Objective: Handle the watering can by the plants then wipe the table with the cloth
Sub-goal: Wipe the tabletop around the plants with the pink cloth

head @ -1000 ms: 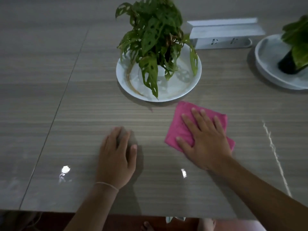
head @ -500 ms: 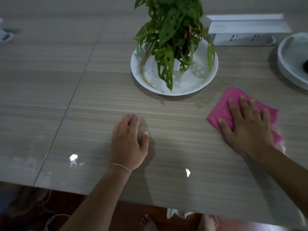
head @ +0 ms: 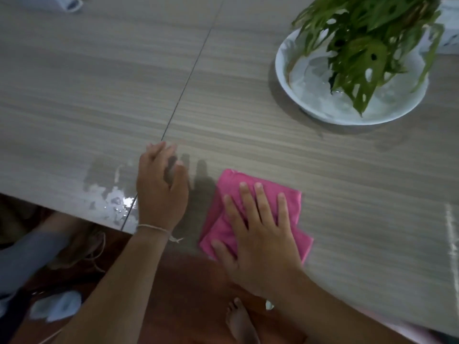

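At the far left, below the table's near edge, a blurred grey shape [head: 27, 259] and a pale object [head: 58, 309] on the floor are seen; neither can be identified. A wet patch [head: 111, 194] is noted on the table [head: 74, 95] near its front edge, shining where light is caught. A dark seam [head: 183, 83] is observed running across the tabletop from the far side to the near edge.

Just right of the wet patch, the left hand [head: 160, 192] is laid palm-down on the table, fingers together and loosely curved, gripping nothing. A thin string band [head: 154, 228] is worn at its wrist.

Near it but apart, the pink cloth [head: 231, 184] is found folded on the table close to the front edge. It is pressed flat under the right hand [head: 259, 234], fingers spread, so that much of the cloth is covered.

A bare foot [head: 239, 321] is partly visible on the floor below.

At the upper right, a white dish [head: 283, 70] holding a leafy plant [head: 360, 45] is recorded; the plant is blurred and cut off by the top edge. A pale object [head: 449, 33] behind it is cut off at the right edge. The watering can cannot be made out.
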Action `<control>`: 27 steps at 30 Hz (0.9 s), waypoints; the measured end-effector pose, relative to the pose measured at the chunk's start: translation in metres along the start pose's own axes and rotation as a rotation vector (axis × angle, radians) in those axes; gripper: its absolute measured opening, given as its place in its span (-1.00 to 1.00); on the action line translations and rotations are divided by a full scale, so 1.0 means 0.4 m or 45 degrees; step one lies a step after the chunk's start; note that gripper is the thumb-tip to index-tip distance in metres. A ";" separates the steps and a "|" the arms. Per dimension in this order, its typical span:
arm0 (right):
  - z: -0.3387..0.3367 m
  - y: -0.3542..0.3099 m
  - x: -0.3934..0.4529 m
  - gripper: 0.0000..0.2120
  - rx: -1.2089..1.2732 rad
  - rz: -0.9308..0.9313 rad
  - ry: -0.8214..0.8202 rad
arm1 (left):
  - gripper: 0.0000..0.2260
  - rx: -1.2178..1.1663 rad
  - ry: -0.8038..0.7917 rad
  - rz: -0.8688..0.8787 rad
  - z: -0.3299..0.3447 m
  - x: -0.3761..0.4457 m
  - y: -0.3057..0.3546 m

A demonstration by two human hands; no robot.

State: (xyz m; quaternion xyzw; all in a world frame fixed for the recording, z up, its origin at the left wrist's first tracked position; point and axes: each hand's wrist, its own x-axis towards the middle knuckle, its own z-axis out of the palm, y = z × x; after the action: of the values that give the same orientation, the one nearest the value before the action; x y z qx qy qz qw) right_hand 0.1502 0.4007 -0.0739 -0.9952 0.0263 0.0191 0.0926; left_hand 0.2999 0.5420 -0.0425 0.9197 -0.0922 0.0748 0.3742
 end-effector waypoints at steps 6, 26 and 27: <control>0.013 -0.136 0.257 -0.24 0.069 -0.218 -0.067 | -0.69 0.110 0.052 -0.143 -0.100 0.032 -0.164; -0.034 -0.055 0.605 -0.20 -0.037 0.038 -0.078 | -0.51 0.489 -0.146 -0.030 -0.076 0.033 -0.180; -0.031 -0.065 0.556 -0.20 -0.025 0.011 -0.086 | -0.52 0.492 -0.149 -0.026 -0.076 0.034 -0.182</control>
State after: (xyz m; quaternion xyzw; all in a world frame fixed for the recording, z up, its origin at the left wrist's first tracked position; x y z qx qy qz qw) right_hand 0.3740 0.4133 -0.0665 -0.9947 0.0271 0.0531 0.0835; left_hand 0.3274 0.6132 -0.0672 0.9781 -0.0882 0.0337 0.1856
